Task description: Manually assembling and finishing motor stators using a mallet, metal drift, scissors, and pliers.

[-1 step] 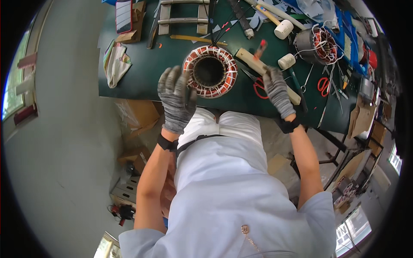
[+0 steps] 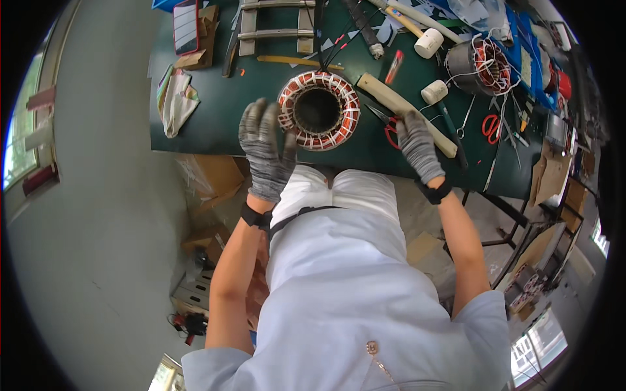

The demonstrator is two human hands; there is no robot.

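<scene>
A motor stator with white-laced orange-red windings lies on the green worktable, its round bore facing up. My left hand, in a grey striped glove, is at the stator's left side with fingers spread and nothing in them. Gloved the same way, my right hand has its fingers stretched out beside a long pale wooden bar. Red-handled scissors lie just left of that hand. Beyond the bar rests a slim red object, its kind unclear.
Two white-headed mallets lie at the back right, near a second stator with loose white leads. More red-handled scissors are farther right. A cloth and a phone lie at the left. The table's front edge runs before my body.
The slim red object, blurred and nearer my right hand before, now lies sharp and slightly farther away. My right hand has drawn back a little; my left is nearly unmoved.
</scene>
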